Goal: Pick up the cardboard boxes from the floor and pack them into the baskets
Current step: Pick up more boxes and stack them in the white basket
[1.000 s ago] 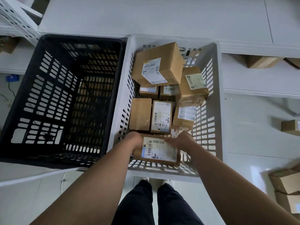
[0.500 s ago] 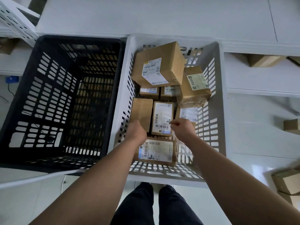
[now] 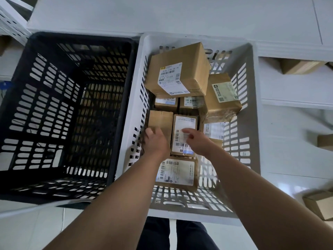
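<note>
Fingers of the right hand lie loose and nearly straight on the labelled box. Those of the left hand bend over the plain box beside it, gripping or only touching I cannot tell. Both boxes sit in the white basket, with the black basket alongside.

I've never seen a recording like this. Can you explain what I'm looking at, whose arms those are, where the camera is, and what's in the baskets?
No machine here: a person wears a camera on the head, looking down at their own arms. The left hand lies on a plain box, the right hand on a labelled box; whether either grips, I cannot tell. Both boxes sit with other cardboard boxes in the white basket. The black basket stands to its left. Loose boxes lie on the floor.
</note>
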`<state>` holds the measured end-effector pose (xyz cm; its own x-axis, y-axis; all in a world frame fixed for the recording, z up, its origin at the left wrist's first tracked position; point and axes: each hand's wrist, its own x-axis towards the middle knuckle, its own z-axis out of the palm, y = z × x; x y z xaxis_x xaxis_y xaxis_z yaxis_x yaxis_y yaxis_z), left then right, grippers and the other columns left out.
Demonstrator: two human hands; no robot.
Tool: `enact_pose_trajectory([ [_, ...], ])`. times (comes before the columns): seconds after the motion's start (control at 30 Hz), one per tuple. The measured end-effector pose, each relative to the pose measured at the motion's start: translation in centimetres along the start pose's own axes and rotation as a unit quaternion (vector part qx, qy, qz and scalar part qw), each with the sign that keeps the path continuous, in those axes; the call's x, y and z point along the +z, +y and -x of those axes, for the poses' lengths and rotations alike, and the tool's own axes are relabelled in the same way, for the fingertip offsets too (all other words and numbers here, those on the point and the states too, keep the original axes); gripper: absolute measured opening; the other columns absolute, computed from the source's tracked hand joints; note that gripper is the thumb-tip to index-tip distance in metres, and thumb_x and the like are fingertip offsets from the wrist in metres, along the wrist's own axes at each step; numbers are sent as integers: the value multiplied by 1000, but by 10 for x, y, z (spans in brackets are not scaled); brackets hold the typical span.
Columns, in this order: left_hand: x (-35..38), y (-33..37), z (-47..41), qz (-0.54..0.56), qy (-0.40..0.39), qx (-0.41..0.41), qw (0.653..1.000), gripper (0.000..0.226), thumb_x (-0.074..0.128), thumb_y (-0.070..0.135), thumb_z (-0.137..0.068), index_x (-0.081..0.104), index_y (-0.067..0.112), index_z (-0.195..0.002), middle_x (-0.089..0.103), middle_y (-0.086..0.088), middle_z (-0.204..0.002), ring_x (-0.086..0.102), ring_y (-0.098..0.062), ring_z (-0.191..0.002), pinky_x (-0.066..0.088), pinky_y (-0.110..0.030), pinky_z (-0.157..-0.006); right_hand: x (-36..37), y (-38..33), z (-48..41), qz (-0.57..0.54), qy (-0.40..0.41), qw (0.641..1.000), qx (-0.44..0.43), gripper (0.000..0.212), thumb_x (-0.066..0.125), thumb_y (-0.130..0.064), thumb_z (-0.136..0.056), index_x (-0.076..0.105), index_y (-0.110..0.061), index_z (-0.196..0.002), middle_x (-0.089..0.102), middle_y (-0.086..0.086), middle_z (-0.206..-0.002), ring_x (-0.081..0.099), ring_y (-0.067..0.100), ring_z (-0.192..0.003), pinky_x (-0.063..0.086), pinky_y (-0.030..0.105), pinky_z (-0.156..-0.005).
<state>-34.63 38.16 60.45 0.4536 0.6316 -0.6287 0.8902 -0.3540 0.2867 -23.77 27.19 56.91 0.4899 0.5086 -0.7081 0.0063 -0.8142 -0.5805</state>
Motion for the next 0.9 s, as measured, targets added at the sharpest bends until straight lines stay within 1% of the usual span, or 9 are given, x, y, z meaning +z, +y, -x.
enact_pose_trajectory([
  [0.13, 6, 2, -7, 4, 28, -20, 999, 66, 68, 16, -84, 25, 15, -134, 9, -20, -148, 36, -38, -124, 44, -43, -94, 0, 2, -5, 7, -7, 1000, -5, 49, 36, -8, -98, 47, -31, -140, 43, 12, -140, 40, 6, -64, 35, 13, -51],
  [0.23, 10, 2, -12, 8, 26, -14, 1000, 80, 80, 28, -74, 25, 17, -130, 11, -21, -150, 33, -42, -128, 43, -49, -100, -1, 0, -7, 11, -10, 1000, -3, 51, 37, -5, -97, 47, -30, -140, 45, 12, -137, 44, 10, -66, 37, 14, -50],
  [0.3, 11, 3, -14, 20, 27, -22, 999, 81, 81, 29, -73, 24, 18, -130, 14, -21, -149, 31, -41, -130, 41, -51, -101, -2, -1, -6, 10, -10, 1000, -1, 52, 38, -3, -96, 47, -29, -141, 46, 13, -136, 50, 14, -74, 37, 15, -52],
  [0.4, 13, 2, -11, 25, 27, -17, 999, 82, 69, 34, -83, 14, 27, -143, 5, -21, -153, 17, -39, -139, 28, -50, -108, -4, 0, 0, 4, -10, 1000, 4, 53, 38, -2, -97, 45, -28, -143, 47, 12, -134, 55, 21, -89, 41, 18, -55],
  [0.5, 18, -5, -7, 12, 20, 4, 1000, 72, 48, 40, -94, 1, 35, -149, -8, -21, -157, 2, -40, -144, 13, -53, -114, -8, 5, 5, -14, -11, 1000, 6, 52, 39, -2, -99, 45, -27, -144, 50, 9, -135, 54, 12, -75, 41, 15, -52],
  [0.6, 18, -11, -7, -5, 7, 17, 1000, 76, 49, 40, -94, -4, 37, -149, -13, -20, -157, 0, -40, -144, 11, -56, -114, -11, 9, 10, -17, -14, 1000, 8, 50, 39, -3, -100, 45, -25, -145, 52, 7, -134, 44, 2, -66, 36, 8, -45],
  [0.67, 17, -11, -7, -14, -8, 13, 1000, 87, 56, 35, -90, -8, 36, -150, -17, -19, -156, -3, -40, -144, 13, -57, -114, -11, 13, 10, -29, -7, 1000, 8, 49, 39, -3, -100, 47, -23, -144, 55, 6, -125, 43, 3, -64, 35, 7, -41],
  [0.77, 18, -11, -6, -12, -14, 10, 1000, 101, 67, 29, -83, -9, 33, -150, -17, -20, -156, 0, -40, -144, 24, -57, -112, -10, 15, 10, -35, 1, 999, 3, 46, 38, -3, -101, 48, -20, -143, 53, 3, -109, 46, 5, -65, 34, 5, -40],
  [0.9, 13, -5, -1, 15, 41, 23, 999, 103, 78, 29, -72, 7, 29, -147, 7, -20, -152, 20, -38, -136, 37, -50, -101, -10, 17, 8, -44, 3, 999, 2, 46, 40, -3, -100, 48, -20, -143, 54, 7, -123, 47, 5, -71, 36, 4, -44],
])
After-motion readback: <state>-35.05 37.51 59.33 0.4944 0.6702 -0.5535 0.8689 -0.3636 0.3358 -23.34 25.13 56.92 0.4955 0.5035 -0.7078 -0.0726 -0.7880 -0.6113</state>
